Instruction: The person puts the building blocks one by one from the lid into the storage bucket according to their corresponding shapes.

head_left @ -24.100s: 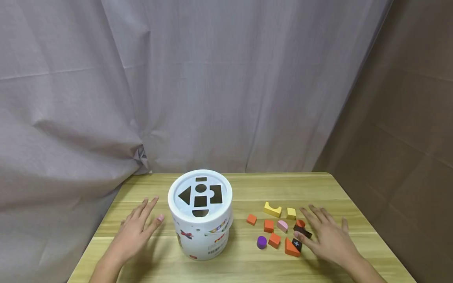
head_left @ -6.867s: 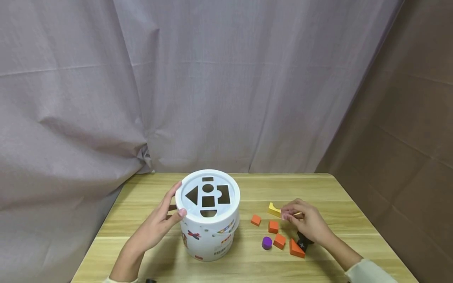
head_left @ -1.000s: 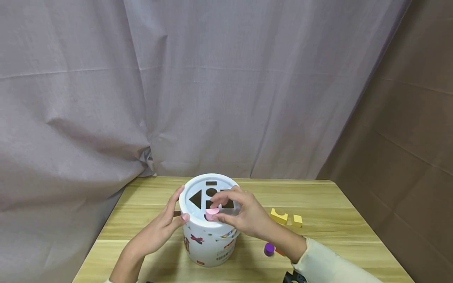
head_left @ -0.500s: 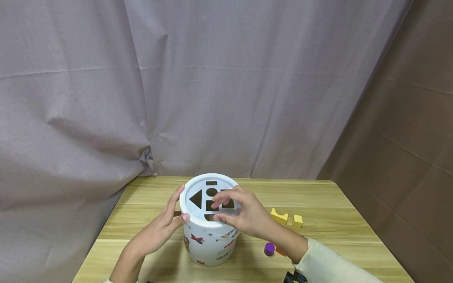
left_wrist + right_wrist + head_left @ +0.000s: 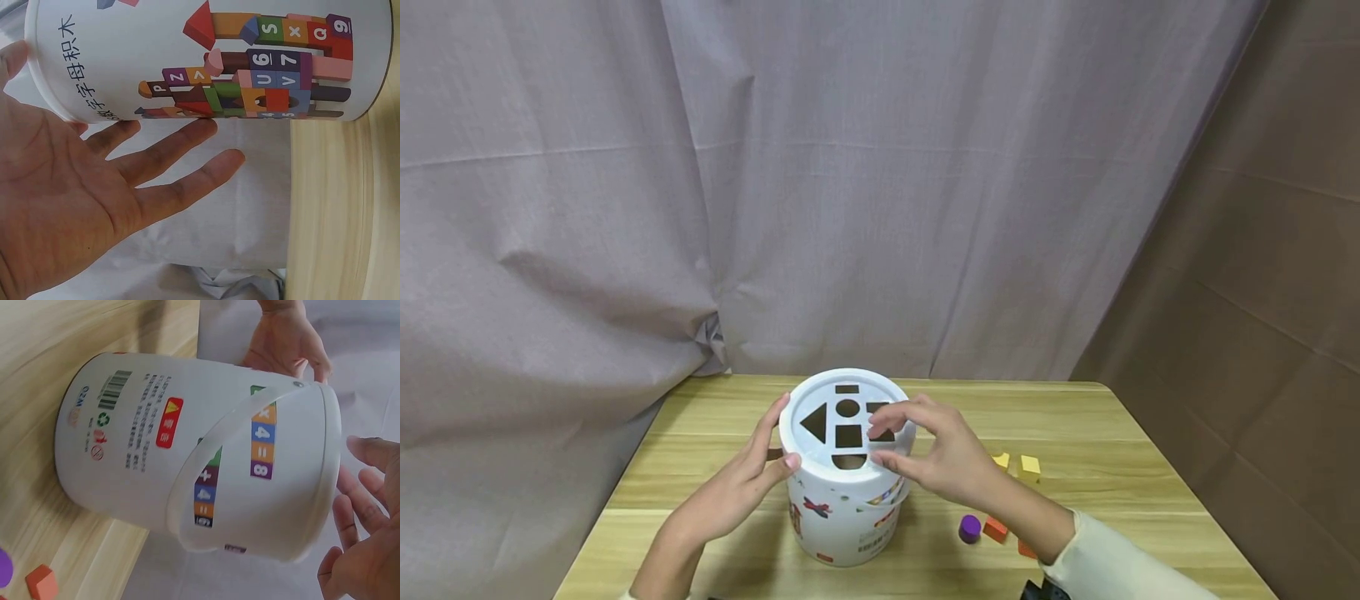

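Head view records the right hand empty beside the lid of the white bucket, fingers loosely spread and pinching nothing; one second ago it held a pink half-round block at the half-round slot, and that block is no longer in sight. The hand has drawn slightly to the right since half a second ago, uncovering more of the lid. The left hand remains against the bucket's left rim, fingers straight and spread, thumb tip on the lid edge; the left wrist view shows the fingers lying along the printed wall. The bucket stands upright near the middle of the wooden table. To its right lie a yellow cube, a yellow arch block partly hidden behind the right hand, a purple cylinder and an orange block; the right forearm covers further blocks. The lid is smooth white plastic with triangle, circle, square and rectangle cut-outs; a white carry handle hangs against the glossy wall. Grey curtain hangs behind.
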A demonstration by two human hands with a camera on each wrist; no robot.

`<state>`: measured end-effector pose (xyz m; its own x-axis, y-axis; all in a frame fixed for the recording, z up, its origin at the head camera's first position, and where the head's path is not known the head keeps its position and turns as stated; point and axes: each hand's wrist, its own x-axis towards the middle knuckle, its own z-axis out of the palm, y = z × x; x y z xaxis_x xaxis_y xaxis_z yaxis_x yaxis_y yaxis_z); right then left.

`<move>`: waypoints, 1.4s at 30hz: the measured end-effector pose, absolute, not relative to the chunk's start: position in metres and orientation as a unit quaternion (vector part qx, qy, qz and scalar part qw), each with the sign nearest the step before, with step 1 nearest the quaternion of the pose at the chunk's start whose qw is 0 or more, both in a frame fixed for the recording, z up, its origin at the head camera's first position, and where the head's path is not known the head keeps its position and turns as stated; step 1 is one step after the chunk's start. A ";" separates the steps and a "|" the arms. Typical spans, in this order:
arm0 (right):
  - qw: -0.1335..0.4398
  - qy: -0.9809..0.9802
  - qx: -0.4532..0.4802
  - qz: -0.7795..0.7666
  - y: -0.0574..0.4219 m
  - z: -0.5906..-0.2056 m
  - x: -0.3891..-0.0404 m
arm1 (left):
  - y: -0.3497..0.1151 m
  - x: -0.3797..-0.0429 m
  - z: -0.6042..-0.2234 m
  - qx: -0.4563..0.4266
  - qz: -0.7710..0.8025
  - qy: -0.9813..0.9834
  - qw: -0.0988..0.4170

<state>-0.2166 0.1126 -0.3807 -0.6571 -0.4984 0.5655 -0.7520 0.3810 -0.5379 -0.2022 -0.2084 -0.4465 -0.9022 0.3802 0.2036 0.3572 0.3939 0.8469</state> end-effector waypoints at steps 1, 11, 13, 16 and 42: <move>0.159 -0.819 0.380 0.400 0.116 -0.381 -0.216 | -0.209 -0.203 -0.446 0.218 0.503 0.836 0.011; 0.178 -0.847 0.338 0.369 0.153 -0.387 -0.211 | -0.212 -0.204 -0.444 0.218 0.485 0.847 0.010; 0.177 -0.853 0.330 0.364 0.161 -0.390 -0.209 | -0.212 -0.205 -0.443 0.222 0.484 0.846 0.010; 0.178 -0.860 0.320 0.354 0.173 -0.394 -0.208 | -0.214 -0.206 -0.443 0.226 0.483 0.846 0.008; 0.183 -0.894 0.275 0.304 0.240 -0.429 -0.201 | -0.212 -0.209 -0.442 0.217 0.459 0.861 -0.005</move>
